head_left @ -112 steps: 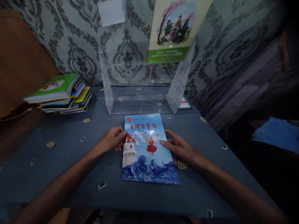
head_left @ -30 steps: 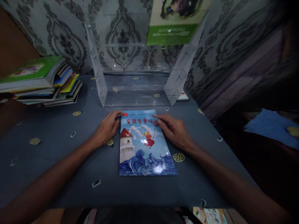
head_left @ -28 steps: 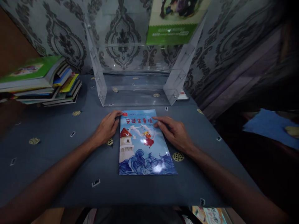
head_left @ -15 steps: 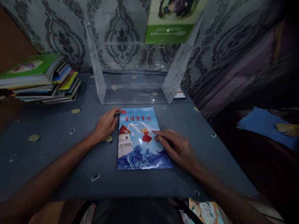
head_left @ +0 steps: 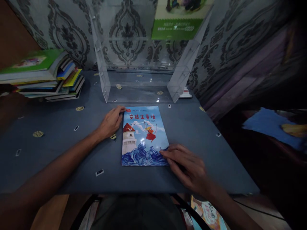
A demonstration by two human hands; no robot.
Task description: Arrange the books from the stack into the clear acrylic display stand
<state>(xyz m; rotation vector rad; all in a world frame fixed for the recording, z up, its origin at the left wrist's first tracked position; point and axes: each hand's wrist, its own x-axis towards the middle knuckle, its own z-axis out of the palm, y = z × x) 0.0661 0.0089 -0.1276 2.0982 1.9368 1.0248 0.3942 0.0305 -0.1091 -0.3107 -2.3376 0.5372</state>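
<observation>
A thin picture book (head_left: 146,137) lies closed and face up in front of me. Its blue cover shows red Chinese characters, a white tower, a figure in red and dark blue waves. The fingertips of my left hand (head_left: 111,123) rest at the book's upper left corner, fingers stretched out. Over the lower right corner is my right hand (head_left: 189,164), its index finger extended onto the printed waves and its thumb near the edge. Neither hand is wrapped round the book.
A clear acrylic stand (head_left: 139,94) is behind the book, with a green-bottomed book (head_left: 176,28) high on it. Several books form a stack (head_left: 45,72) at left, beside a blurred dark shape (head_left: 11,108). The patterned grey-blue tablecloth (head_left: 79,156) covers the table. Another book (head_left: 208,212) sits below the front edge.
My right hand has slid down the cover, from beside the red figure to the lower right corner. My left hand stays at the upper left corner. The view has shifted slightly.
</observation>
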